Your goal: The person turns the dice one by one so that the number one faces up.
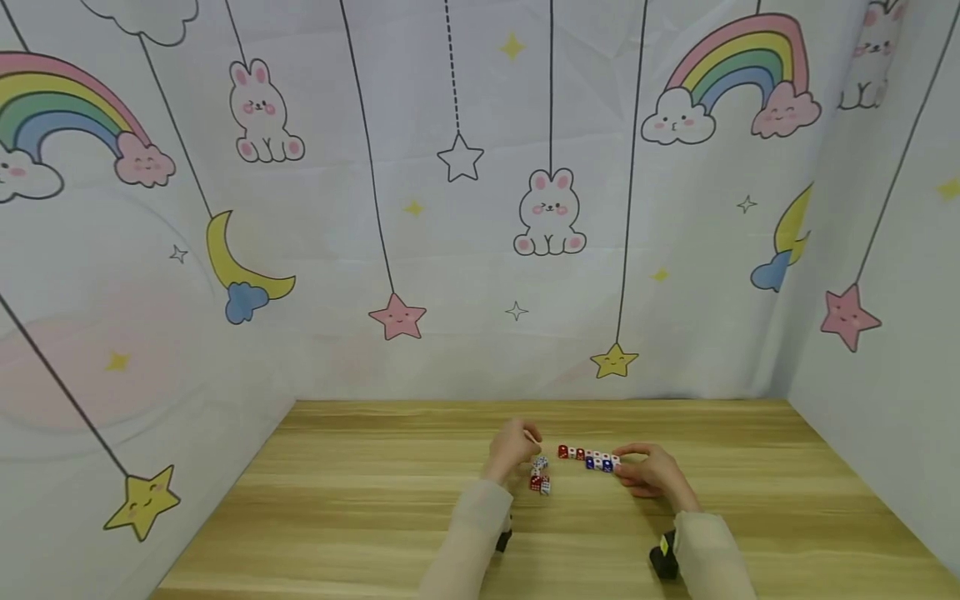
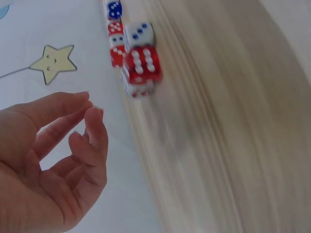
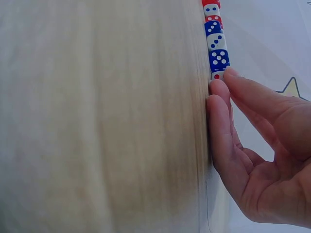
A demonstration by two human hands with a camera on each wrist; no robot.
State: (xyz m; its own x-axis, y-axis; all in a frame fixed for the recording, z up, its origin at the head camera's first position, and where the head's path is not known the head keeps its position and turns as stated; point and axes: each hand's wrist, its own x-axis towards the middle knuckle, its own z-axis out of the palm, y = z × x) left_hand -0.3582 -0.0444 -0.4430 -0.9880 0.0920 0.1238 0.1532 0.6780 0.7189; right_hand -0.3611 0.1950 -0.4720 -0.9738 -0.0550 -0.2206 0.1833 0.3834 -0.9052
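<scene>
My right hand (image 1: 654, 473) is at the right end of a line of dice on the table. In the right wrist view its thumb and index finger pinch a white die (image 3: 216, 75) with a red dot, beside a blue die (image 3: 219, 59). The line has red and white dice at its left and a short front row with blue dice (image 1: 607, 466). My left hand (image 1: 513, 447) hovers behind a loose cluster holding a red die (image 2: 142, 65) and white dice (image 1: 545, 486). Its fingers are loosely curled toward the thumb, with nothing visible between them.
The wood-grain table (image 1: 337, 517) meets a white printed backdrop (image 1: 465, 367) at the back and both sides. Black wrist devices (image 1: 663, 558) sit under the light sleeves (image 1: 712, 550). The loose dice lie left of the line, between the hands.
</scene>
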